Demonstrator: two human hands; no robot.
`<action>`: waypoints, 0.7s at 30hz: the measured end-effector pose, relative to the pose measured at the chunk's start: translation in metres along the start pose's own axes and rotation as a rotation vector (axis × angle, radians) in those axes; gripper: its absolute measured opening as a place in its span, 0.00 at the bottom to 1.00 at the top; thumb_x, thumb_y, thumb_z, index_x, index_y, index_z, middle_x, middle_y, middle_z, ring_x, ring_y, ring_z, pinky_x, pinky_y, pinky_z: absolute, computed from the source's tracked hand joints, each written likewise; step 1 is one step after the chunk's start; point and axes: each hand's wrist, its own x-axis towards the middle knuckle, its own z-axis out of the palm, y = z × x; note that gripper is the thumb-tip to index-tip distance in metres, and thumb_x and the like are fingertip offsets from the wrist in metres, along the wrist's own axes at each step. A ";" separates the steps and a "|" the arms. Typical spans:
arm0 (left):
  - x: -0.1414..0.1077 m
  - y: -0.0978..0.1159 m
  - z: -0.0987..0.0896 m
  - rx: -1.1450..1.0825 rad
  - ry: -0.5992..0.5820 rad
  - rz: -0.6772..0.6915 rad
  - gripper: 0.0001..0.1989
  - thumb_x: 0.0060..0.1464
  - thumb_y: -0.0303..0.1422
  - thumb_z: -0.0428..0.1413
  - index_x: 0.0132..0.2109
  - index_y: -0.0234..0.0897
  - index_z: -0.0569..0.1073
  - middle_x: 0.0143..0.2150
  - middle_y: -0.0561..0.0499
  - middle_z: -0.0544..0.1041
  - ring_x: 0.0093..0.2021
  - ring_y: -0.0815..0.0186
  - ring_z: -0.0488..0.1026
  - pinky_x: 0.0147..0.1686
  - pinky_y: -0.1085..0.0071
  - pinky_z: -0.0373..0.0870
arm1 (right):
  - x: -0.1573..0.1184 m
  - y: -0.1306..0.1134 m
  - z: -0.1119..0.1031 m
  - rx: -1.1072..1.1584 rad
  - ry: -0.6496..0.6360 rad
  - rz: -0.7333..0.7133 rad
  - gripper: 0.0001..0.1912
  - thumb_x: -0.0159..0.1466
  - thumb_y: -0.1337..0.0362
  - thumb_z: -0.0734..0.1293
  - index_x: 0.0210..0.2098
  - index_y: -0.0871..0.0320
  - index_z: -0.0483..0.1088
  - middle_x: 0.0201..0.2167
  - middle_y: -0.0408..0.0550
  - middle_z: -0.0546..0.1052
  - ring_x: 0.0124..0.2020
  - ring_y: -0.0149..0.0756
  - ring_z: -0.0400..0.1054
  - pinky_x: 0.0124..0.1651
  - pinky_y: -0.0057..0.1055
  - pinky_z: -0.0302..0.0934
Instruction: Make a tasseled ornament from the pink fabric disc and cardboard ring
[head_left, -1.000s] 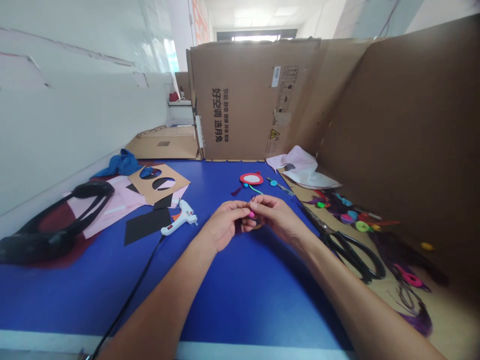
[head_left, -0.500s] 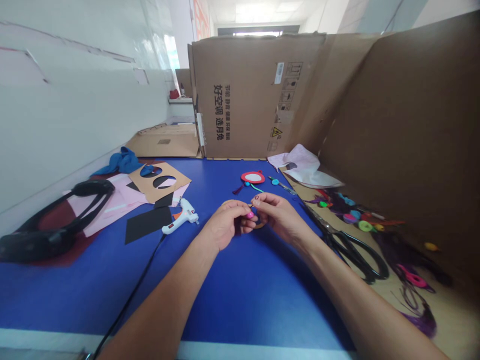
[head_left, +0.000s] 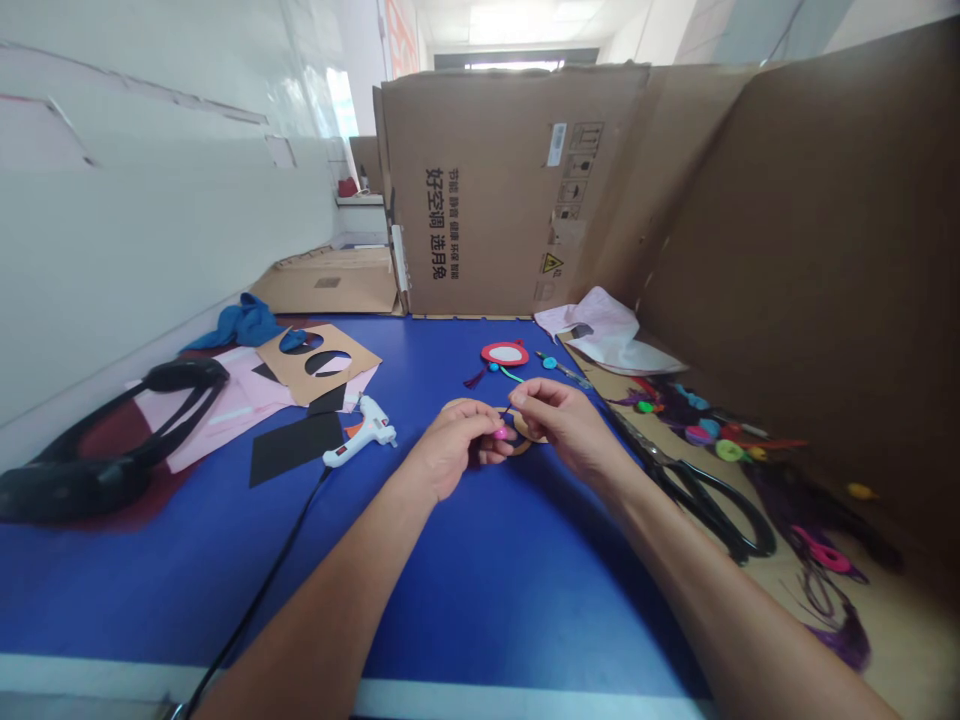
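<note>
My left hand [head_left: 461, 440] is closed around a small pink bead [head_left: 500, 433] at its fingertips. From the bead a thin dark cord [head_left: 507, 410] runs up to my right hand [head_left: 553, 408], whose thumb and forefinger pinch its end. Under and between the hands lies a tan ring-shaped piece [head_left: 529, 432], partly covered by the fingers. Just beyond them sits a red-rimmed oval ornament [head_left: 505, 354] with a white centre, a blue bead and a dark tassel. A green cord trails from it toward my right hand.
A white glue gun [head_left: 367, 435] lies left, its cable running to the front edge. Black sheets [head_left: 295, 450] and cut cardboard [head_left: 319, 365] lie behind it. Large black scissors [head_left: 697, 490], colourful beads [head_left: 727, 450] and purple threads are on the right. Cardboard [head_left: 495, 200] walls the back.
My right hand has shifted slightly up and right from the bead, leaving a short stretch of dark cord visible between the hands. My left hand stays about where it was.
</note>
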 end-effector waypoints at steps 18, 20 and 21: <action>-0.010 -0.029 0.040 -0.022 0.009 0.023 0.03 0.55 0.27 0.61 0.37 0.35 0.75 0.34 0.46 0.84 0.34 0.68 0.80 0.38 0.73 0.69 | -0.006 -0.031 -0.038 -0.374 -0.291 0.155 0.25 0.59 0.41 0.78 0.33 0.58 0.77 0.27 0.44 0.74 0.27 0.30 0.60 0.30 0.30 0.53; -0.009 -0.028 0.039 -0.023 0.043 0.014 0.02 0.58 0.28 0.61 0.36 0.35 0.74 0.34 0.45 0.84 0.32 0.68 0.79 0.35 0.73 0.69 | -0.004 -0.026 -0.039 -0.366 -0.278 0.144 0.24 0.60 0.42 0.77 0.33 0.58 0.76 0.26 0.43 0.72 0.27 0.30 0.59 0.30 0.30 0.52; -0.008 -0.027 0.038 -0.019 0.059 0.008 0.02 0.58 0.28 0.60 0.36 0.35 0.74 0.34 0.45 0.84 0.32 0.69 0.79 0.35 0.74 0.69 | -0.004 -0.025 -0.039 -0.360 -0.276 0.137 0.24 0.61 0.42 0.76 0.33 0.58 0.76 0.25 0.43 0.71 0.27 0.30 0.58 0.30 0.30 0.51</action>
